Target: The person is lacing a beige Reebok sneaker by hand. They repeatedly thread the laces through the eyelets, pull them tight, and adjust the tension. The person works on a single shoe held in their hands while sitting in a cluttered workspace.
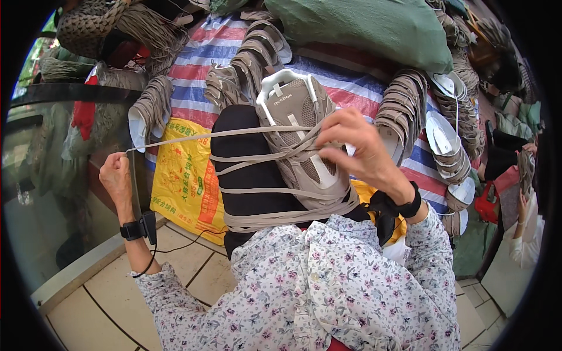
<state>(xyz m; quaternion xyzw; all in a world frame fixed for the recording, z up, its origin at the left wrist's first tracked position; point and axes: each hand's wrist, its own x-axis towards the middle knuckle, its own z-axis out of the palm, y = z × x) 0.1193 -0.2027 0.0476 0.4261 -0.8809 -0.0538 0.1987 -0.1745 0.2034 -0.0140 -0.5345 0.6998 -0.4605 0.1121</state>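
On the left, the person's left hand (116,175) is closed on a beige lace (187,138), stretched taut toward the right. Under it lies a yellow printed bag (181,169). Further right, more lengths of lace cross the black trousers (252,178). In the middle, a grey-brown shoe (284,114) rests on the lap, toe end near. At its right edge the right hand (351,143) has thumb and forefinger narrowly apart beside the lacing; whether they grip lace cannot be told. Beyond stand stacked shoe uppers (401,111).
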